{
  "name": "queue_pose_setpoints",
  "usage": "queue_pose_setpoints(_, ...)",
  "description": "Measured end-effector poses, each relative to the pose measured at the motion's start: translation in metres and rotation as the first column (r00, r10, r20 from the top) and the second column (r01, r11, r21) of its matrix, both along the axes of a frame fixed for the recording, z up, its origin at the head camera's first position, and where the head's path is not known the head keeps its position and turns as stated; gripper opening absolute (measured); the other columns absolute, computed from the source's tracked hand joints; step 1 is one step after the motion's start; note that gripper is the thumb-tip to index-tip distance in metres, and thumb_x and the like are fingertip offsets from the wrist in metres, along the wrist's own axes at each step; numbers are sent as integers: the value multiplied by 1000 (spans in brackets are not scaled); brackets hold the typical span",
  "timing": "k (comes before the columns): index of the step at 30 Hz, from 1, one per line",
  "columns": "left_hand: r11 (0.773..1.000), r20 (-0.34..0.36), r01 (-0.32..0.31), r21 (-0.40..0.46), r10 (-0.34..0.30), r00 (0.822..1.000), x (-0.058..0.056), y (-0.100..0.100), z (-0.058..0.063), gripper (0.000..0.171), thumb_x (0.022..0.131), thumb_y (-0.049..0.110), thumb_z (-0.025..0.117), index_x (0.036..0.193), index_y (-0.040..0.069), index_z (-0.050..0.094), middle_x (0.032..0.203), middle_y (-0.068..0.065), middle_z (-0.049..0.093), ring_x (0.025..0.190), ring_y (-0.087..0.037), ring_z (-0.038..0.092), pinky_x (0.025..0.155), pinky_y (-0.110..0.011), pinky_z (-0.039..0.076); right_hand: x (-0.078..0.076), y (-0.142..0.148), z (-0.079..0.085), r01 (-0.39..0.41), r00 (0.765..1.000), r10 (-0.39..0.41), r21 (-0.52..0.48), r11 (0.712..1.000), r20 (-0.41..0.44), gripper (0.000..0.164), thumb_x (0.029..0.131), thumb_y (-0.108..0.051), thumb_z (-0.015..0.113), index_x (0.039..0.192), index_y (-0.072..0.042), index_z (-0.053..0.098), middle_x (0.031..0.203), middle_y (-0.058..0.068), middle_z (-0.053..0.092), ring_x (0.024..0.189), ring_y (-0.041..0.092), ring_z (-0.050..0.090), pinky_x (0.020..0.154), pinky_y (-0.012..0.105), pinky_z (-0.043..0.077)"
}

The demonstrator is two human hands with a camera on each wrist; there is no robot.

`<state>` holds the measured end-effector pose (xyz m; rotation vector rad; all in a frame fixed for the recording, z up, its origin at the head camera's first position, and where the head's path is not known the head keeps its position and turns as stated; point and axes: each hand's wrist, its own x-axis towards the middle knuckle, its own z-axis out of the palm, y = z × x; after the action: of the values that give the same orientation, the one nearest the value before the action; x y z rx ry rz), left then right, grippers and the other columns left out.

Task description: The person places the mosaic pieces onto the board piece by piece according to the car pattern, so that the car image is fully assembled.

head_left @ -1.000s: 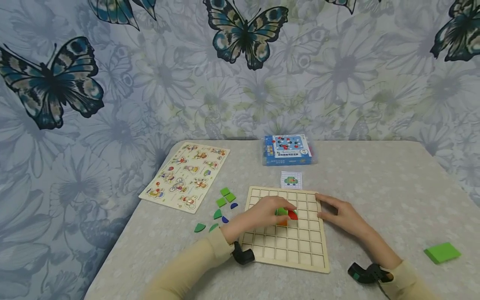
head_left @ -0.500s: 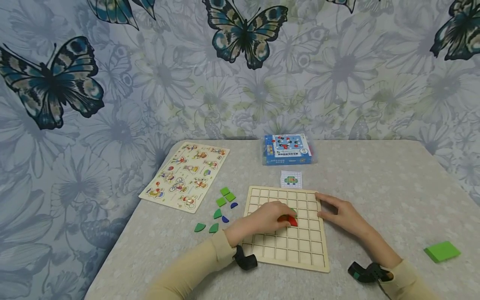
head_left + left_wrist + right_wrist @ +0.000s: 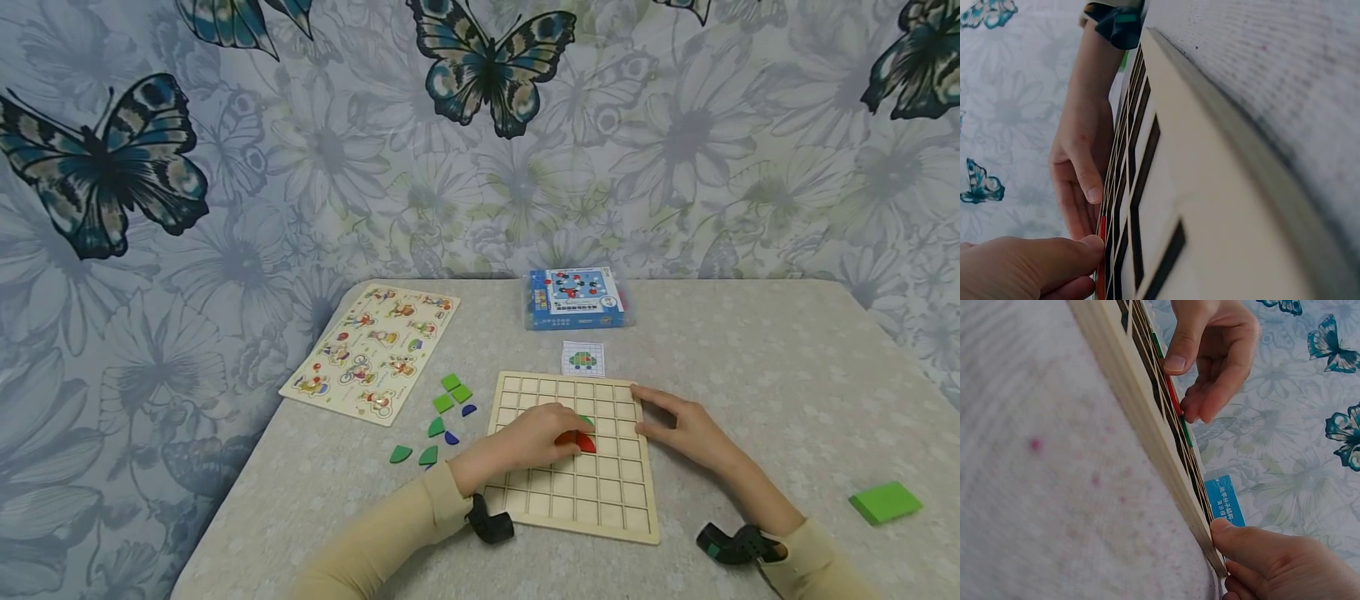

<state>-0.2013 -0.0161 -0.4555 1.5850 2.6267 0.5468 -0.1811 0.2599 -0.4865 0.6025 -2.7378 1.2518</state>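
A wooden grid board (image 3: 600,492) lies in front of me, with green and red pieces near its middle. My left hand (image 3: 528,435) is over these pieces, its thumb and curled fingers at a red piece (image 3: 587,444) with a curved edge. In the left wrist view, the thumb tip meets the top of this red piece (image 3: 1101,256). A bit of green piece (image 3: 588,421) shows just behind it; the hand covers the others. My right hand (image 3: 693,433) holds the board's far right corner, thumb on the side edge, index finger at the corner.
Green squares (image 3: 443,403), green quarter-round pieces (image 3: 401,455) and blue half-rounds (image 3: 468,410) lie left of the board. Behind it are a small pattern card (image 3: 582,360) and a blue box (image 3: 576,300). A picture board (image 3: 375,350) is far left, a green block (image 3: 886,503) right.
My left hand has moved slightly nearer to me over the pieces, then stayed there for the last half second. The red piece is slightly nearer too. My right hand stays at the board's corner.
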Motion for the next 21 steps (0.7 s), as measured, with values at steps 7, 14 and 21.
queue_pose_setpoints(7,1000,21,-6,27,6,1000,1,-6,4,31,90,22,67,121,15,66,116,4,64,107,-7,56,91,-15,41,1,-1,1,3,1000,-3,6,1000,10,57,86,-25,72,134,-2,53,136,16,49,126,38,43,99,52,36)
queue_pose_setpoints(14,993,82,-96,61,91,992,-6,-28,23,35,91,22,65,125,10,63,121,-2,62,114,-16,54,98,-26,41,0,0,1,14,1000,-14,12,1000,18,59,85,-24,73,135,-1,51,137,17,48,126,40,41,99,54,35)
queue_pose_setpoints(21,958,62,-208,200,199,978,-18,-67,35,35,89,16,68,122,6,64,115,-6,64,104,-20,59,88,-32,49,-1,0,1,10,999,-11,11,1000,34,61,85,-26,73,136,-1,51,138,17,47,127,39,40,100,54,34)
